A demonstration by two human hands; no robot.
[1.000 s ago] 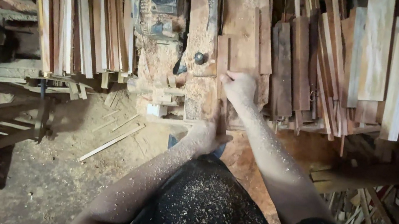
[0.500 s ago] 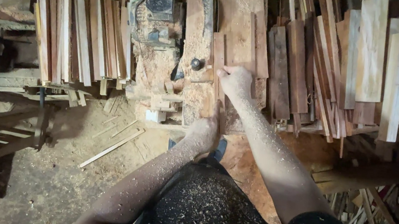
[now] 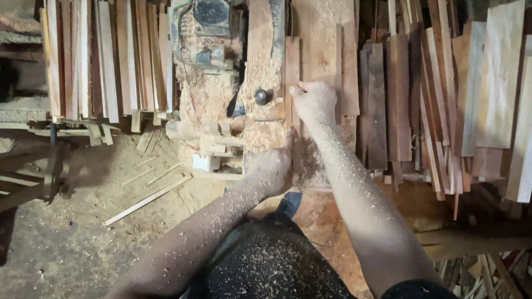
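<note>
Head view: right hand lies palm-down on a narrow wooden strip on the sawdust-covered machine table, fingers curled and pressed together over the strip's near part, just right of a small black knob. Left hand sits at the table's near edge, fingers folded round the strip's near end — grip itself mostly hidden, cannot tell how tight. Both forearms dusted with sawdust. Strip runs lengthwise, away from the body. Stack of reddish boards to the left; pale planks piled well to the right
</note>
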